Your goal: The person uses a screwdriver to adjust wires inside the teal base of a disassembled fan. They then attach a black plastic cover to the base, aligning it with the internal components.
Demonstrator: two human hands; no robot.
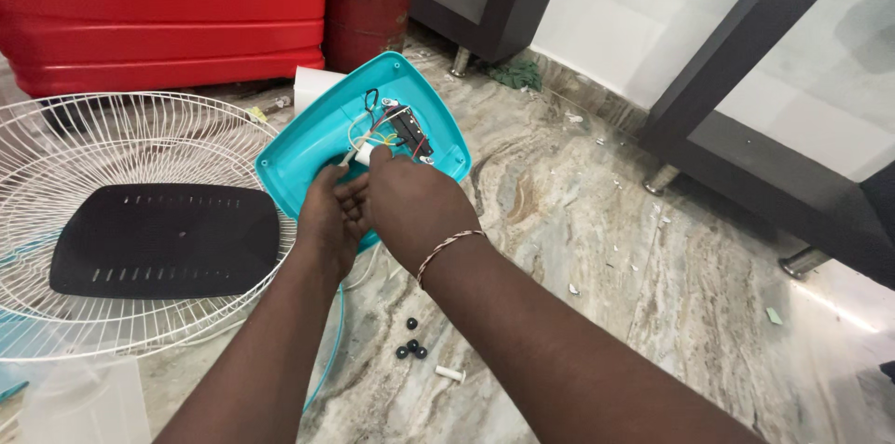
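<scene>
A turquoise plastic fan base shell [312, 141] lies open side up on the marble floor, with coloured wires and a small switch block [407, 130] inside it. My left hand [328, 220] and my right hand [410, 206] meet over the shell's near half. Their fingers pinch a small white cylindrical part [359, 155] joined to the wires. A braided band circles my right wrist.
A white wire fan guard [121, 127] lies at left with a black slotted plate [163, 239] on it. Several small black caps [411, 345] and a white plastic piece [450, 374] lie on the floor near my arms. Red plastic chairs and a red cylinder stand behind; dark furniture legs at right.
</scene>
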